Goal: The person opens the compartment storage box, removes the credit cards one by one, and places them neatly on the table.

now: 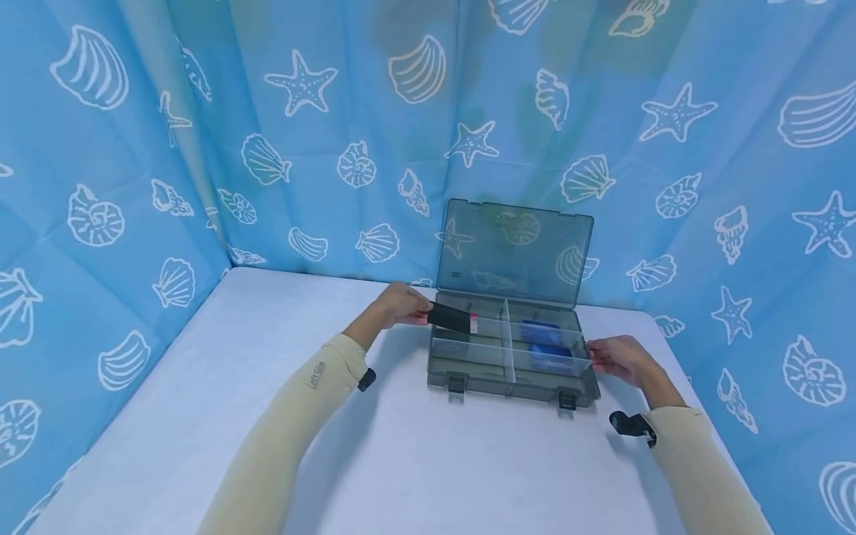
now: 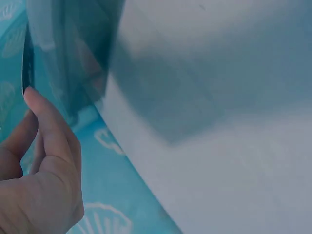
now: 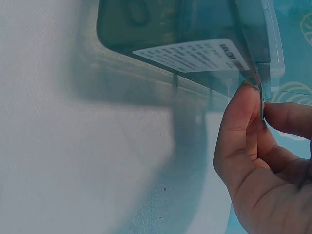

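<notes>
A grey see-through compartment box (image 1: 471,377) stands with its lid (image 1: 515,249) raised against the curtain. My left hand (image 1: 401,303) pinches a flat black rectangular piece (image 1: 448,317) between thumb and fingers, tilted over the left compartments. Edge-on in the left wrist view, that piece (image 2: 28,63) looks thin. My right hand (image 1: 620,354) is at the box's right side; in the right wrist view its thumb and fingers pinch a thin edge (image 3: 262,102) by the rim, near a printed white label (image 3: 192,56). Blue flat items (image 1: 550,355) lie in the right compartments.
A small pink and white item (image 1: 473,322) shows beside the black piece. Clear dividers (image 1: 507,342) split the box, and two latches (image 1: 457,385) hang at its front. The white table (image 1: 428,461) meets a blue shell-patterned curtain (image 1: 354,96).
</notes>
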`<state>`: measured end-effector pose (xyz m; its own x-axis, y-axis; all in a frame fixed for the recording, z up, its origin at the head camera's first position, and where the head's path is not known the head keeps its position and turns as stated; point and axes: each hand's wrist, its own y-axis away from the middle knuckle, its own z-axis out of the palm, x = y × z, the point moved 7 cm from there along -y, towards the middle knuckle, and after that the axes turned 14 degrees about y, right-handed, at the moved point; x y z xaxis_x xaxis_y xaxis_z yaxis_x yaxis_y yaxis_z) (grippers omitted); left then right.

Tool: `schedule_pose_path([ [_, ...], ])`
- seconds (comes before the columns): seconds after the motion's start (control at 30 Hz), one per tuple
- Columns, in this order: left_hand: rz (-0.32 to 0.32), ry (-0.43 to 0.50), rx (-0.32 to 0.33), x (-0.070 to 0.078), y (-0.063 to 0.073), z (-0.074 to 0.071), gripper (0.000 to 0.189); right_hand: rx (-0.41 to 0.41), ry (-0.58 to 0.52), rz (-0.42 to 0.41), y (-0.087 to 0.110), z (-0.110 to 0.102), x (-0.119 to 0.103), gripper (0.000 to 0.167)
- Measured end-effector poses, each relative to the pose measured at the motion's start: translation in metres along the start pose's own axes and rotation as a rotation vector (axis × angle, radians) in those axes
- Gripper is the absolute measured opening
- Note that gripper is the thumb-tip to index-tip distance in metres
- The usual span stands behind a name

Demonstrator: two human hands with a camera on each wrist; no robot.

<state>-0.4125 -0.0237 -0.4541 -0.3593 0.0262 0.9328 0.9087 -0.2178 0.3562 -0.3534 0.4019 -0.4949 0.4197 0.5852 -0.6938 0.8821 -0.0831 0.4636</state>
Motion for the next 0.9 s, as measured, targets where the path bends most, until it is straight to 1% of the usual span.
schedule_pose_path([
  [0.17, 0.028, 0.063, 0.089, -0.006, 0.0, -0.028, 0.024, 0.006, -0.004, -0.004, -0.002, -0.002, 0.002, 0.039],
  [0.27, 0.027, 0.114, 0.145, -0.014, 0.0, -0.043, 0.024, -0.001, 0.012, -0.024, -0.002, -0.002, 0.0, 0.038],
  [0.37, 0.014, 0.171, 0.184, -0.021, -0.002, -0.053, 0.026, -0.004, 0.019, -0.037, 0.0, -0.001, -0.001, 0.038],
  [0.47, 0.006, 0.208, 0.199, -0.026, -0.003, -0.055, 0.027, 0.0, 0.037, -0.041, 0.002, -0.003, 0.0, 0.038],
  [0.57, 0.02, 0.229, 0.222, -0.026, -0.004, -0.056, 0.026, 0.003, 0.047, -0.039, 0.004, -0.005, 0.004, 0.036],
  [0.73, 0.054, 0.219, 0.263, -0.028, -0.006, -0.061, 0.024, 0.005, 0.04, -0.036, 0.004, -0.008, 0.007, 0.032],
  [0.9, 0.039, 0.203, 0.284, -0.036, -0.01, -0.066, 0.023, 0.01, 0.037, -0.03, 0.003, -0.009, 0.008, 0.031],
])
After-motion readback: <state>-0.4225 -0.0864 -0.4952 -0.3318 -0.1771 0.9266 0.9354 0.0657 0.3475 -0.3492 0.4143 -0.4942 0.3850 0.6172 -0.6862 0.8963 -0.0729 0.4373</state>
